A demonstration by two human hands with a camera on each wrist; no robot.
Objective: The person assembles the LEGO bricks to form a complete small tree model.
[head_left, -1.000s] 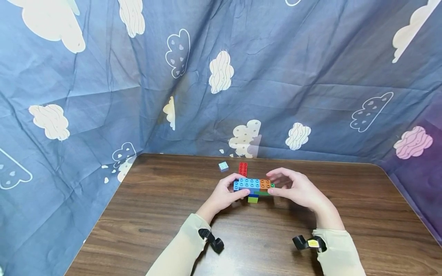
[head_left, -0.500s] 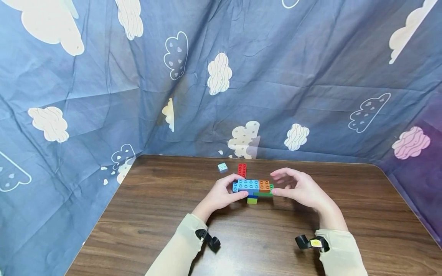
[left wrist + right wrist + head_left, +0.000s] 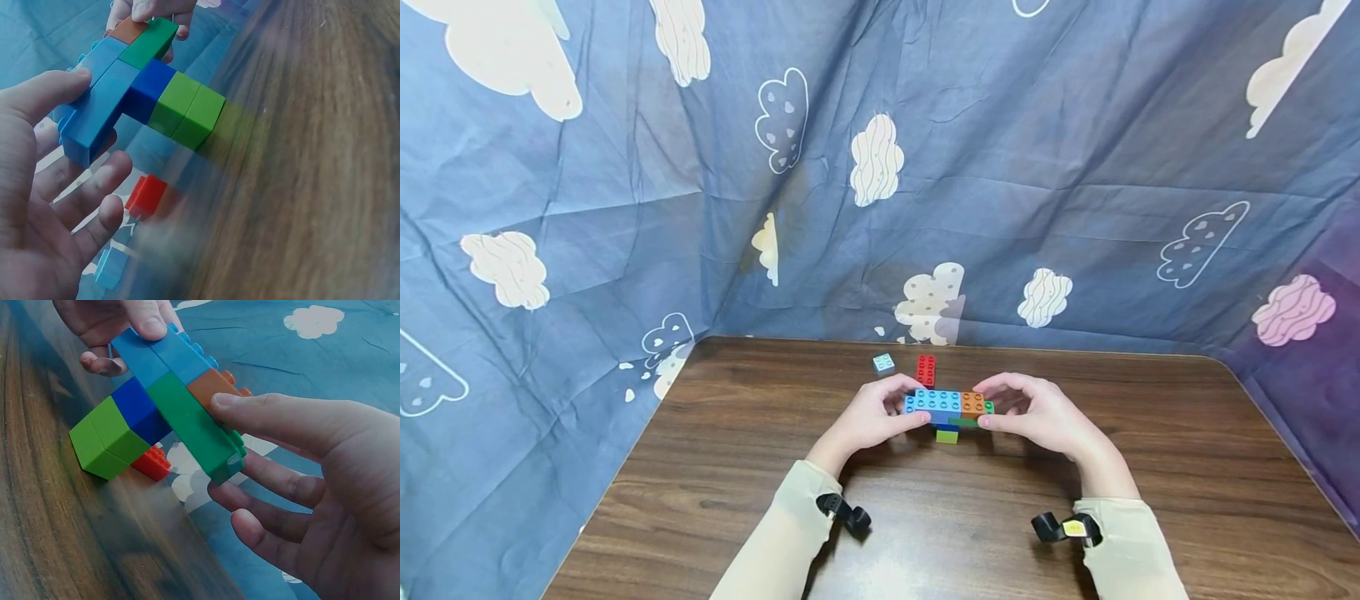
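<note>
A T-shaped build of toy bricks (image 3: 938, 403) stands on the table between my hands. Its stem is two lime-green bricks (image 3: 107, 440) under a dark blue brick (image 3: 150, 87). Across the stem lie a blue brick (image 3: 103, 112) and a green brick (image 3: 194, 428), topped by a light blue brick (image 3: 932, 398) and an orange brick (image 3: 973, 402). My left hand (image 3: 871, 413) grips the blue end, thumb in front and fingers behind. My right hand (image 3: 1041, 410) pinches the other end, its thumb against the orange brick; its lower fingers stay loose near the green brick's end.
Behind the build, a red brick (image 3: 927, 370) and a small pale blue brick (image 3: 883, 363) lie loose on the wooden table (image 3: 760, 467). A blue cloud-patterned cloth (image 3: 820, 250) hangs along the table's back and sides.
My right hand has moved left, its thumb going from the green end onto the orange brick and its fingers closing in behind. My left hand has slid slightly left along the blue end.
</note>
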